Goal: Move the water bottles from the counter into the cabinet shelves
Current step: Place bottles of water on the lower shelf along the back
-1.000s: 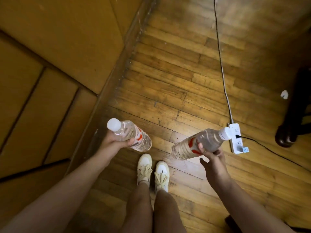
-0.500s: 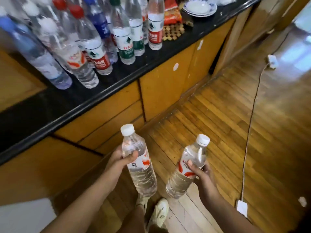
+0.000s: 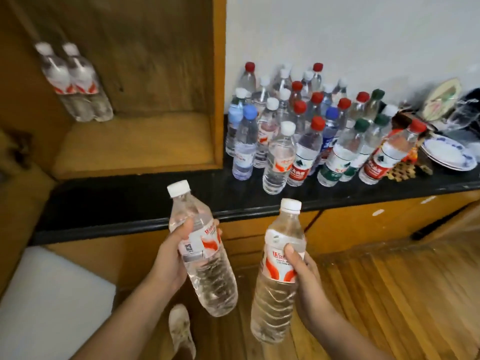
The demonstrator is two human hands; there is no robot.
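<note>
Got left hand (image 3: 171, 258) gripping one bottle (image 3: 205, 258), right hand (image 3: 304, 279) gripping another bottle (image 3: 280, 271), both upright below table (image 3: 130, 203), ready for shelf (image 3: 135, 144).

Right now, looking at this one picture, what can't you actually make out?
- Head view: the two shelf bottles are blurred; their labels can't be read.
- Back rows of the counter bottles are hidden by the front ones, so no count.
- The framed object at far right is smeared.
- The left hand and right hand cover part of each held label.
</note>
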